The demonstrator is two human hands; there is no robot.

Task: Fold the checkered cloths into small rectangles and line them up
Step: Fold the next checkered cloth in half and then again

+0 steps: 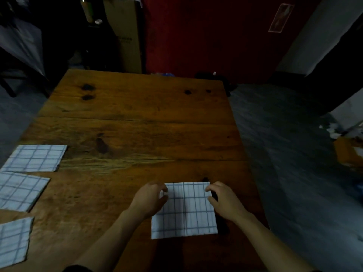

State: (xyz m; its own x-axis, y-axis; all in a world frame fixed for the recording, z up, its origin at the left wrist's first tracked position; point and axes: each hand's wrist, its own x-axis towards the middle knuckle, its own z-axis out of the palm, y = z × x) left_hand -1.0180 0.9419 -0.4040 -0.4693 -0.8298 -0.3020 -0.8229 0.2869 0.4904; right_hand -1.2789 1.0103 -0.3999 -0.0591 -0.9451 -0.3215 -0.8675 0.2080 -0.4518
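I am leaning over a knotty, grainy wooden counter (pixel 137 124), its planks showing dark knots and long seams. A white cloth with thin blue checks (pixel 185 211) is lying flat near the front edge, folded into a near-square with a crease running down its middle. My left hand (pixel 150 199) is curling over the cloth's upper left corner, fingers pinching the fabric there; my right hand (pixel 224 201) is gripping the upper right edge the same way. Along the counter's left side three folded checkered cloths are lying in a column, well apart from my hands: the far one (pixel 35 158), the middle one (pixel 19 191) and the near one (pixel 13 240), all soft flat rectangles. Beyond the counter a tall cardboard box (pixel 123 36) is standing against a dark red wall (pixel 206 36).
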